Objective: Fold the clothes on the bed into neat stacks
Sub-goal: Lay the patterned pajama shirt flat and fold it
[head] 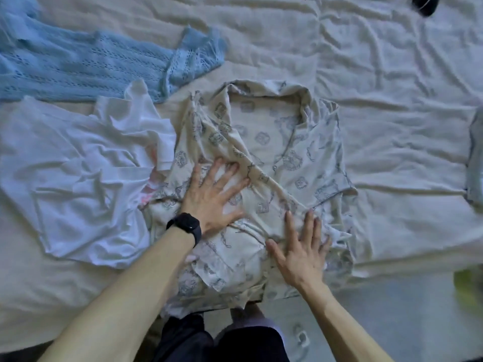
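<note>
- Lying near the middle of the bed (392,100), close to its near edge, is a cream shirt (274,142) with little grey-blue pictures on it. Its collar points away from the person, and its sides are folded in over the middle.
- Both hands press down flat on the cream shirt.
- The left hand (211,197) rests on the left part of the shirt. Its fingers (230,176) are straight and spread wide, and they hold nothing.
- A black watch (187,227) sits on the left wrist.
- The right hand (300,254) lies lower, on the near part of the shirt. Its fingers (308,226) are also straight and spread, flat on the cloth, with nothing in them.
- Just to the left, a white shirt (78,184) lies crumpled. Its edge touches the cream shirt.
- Behind the white shirt, a blue knit top (78,66) is spread out at the far left.
- The bed sheet is pale and full of wrinkles.
- At the right edge, a bit of grey cloth (475,158) peeks in, well apart from the cream shirt.
- A dark thing (424,5) shows at the far top right. It is too cut off to tell what it is.
</note>
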{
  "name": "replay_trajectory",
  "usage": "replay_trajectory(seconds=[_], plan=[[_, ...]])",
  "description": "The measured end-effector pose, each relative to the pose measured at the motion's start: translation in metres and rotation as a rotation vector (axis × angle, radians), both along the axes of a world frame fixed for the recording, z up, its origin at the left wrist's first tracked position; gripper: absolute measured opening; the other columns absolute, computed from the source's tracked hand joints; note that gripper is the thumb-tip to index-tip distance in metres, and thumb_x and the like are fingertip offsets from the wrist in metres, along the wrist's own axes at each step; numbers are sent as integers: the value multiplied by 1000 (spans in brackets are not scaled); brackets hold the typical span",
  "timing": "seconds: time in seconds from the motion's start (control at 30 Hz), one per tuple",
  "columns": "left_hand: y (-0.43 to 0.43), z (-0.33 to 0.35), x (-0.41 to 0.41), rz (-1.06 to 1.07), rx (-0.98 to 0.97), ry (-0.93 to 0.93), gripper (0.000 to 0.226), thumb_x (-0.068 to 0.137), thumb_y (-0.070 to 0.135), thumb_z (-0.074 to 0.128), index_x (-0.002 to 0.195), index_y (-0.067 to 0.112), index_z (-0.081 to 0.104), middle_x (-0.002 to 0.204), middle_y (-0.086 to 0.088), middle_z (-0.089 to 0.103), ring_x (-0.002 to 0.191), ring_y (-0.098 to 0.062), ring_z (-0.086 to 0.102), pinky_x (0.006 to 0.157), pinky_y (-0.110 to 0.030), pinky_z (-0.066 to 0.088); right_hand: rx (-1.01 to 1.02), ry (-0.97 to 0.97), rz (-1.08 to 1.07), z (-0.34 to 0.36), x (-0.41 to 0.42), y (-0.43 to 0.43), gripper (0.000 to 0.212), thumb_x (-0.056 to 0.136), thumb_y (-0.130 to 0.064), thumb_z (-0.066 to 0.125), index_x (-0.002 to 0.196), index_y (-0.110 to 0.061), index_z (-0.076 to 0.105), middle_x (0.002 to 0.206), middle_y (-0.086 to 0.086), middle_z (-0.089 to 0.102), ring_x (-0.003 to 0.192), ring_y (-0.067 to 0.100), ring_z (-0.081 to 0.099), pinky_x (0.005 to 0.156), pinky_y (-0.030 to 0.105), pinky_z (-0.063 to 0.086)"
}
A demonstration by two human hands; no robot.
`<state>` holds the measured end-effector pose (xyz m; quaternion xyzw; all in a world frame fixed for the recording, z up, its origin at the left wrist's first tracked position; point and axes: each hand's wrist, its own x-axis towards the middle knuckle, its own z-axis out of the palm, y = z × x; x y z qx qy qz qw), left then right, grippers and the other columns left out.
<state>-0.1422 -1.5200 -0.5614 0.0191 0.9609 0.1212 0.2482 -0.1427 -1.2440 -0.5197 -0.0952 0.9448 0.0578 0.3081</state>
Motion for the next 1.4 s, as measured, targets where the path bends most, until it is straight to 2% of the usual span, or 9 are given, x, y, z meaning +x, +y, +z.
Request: replay_trajectory(seconds=[0.17,0.27,0.37,0.5,0.6,0.7,0.9,1.13,1.4], plan=[[15,11,2,22,-47,-45,94,78,88,16,152,44,-23,161,-5,-32,146,-34,-33,112,-70,-15,-42,88,120,6,17,59,104,84,-88,39,163,-29,6,170,15,-12,156,34,-11,118,71,-4],[55,31,7,18,50,85,87,87,79,20,157,39,-12,164,-8,-25,151,-31,-22,116,-65,-15,-164,198,109,6,15,70,87,93,-77,33,163,-30,12,171,13,-1,157,34,0,121,67,0],[117,39,18,-65,112,117,73,94,74,16,157,43,-2,166,-1,-20,153,-27,-18,117,-63,-13,-149,180,-6,1,2,80,71,101,-65,25,163,-35,7,171,4,-13,157,25,-10,121,65,1],[165,23,35,-38,-26,-74,89,80,89,10,150,47,-26,158,5,-39,145,-29,-36,105,-67,-30,2,-11,10,-5,-17,112,85,90,-83,14,155,-42,-23,158,-3,-45,146,18,-41,117,66,-15],[172,25,38,-9,-70,-79,98,79,87,26,151,45,-25,160,0,-35,147,-33,-31,107,-70,-24,-158,112,61,4,-28,110,95,89,-85,29,161,-36,-9,165,7,-31,152,29,-29,115,62,-24],[182,32,48,-114,-30,45,87,87,78,31,158,41,-4,167,-3,-16,154,-29,-13,116,-68,-8,-299,267,243,6,-30,110,85,93,-77,32,163,-34,10,170,14,-9,156,37,-7,119,63,-12],[202,22,75,-134,-126,-84,79,89,81,7,151,44,-25,162,4,-30,148,-21,-31,113,-65,-20,-110,22,282,-27,-23,149,81,92,-81,10,157,-42,-20,162,0,-38,149,26,-35,119,66,-10],[202,44,87,-146,-152,8,77,94,71,23,154,45,-17,164,-1,-27,149,-30,-29,114,-65,-16,-375,271,376,-8,-14,134,78,95,-71,30,163,-34,15,171,12,-4,157,37,-2,121,64,-7],[201,41,95,-136,-139,-66,65,101,61,23,154,48,-12,162,2,-30,150,-28,-26,113,-68,-15,-180,69,417,-23,-12,142,79,91,-78,20,158,-48,-8,167,-1,-28,152,27,-29,120,66,-9]])
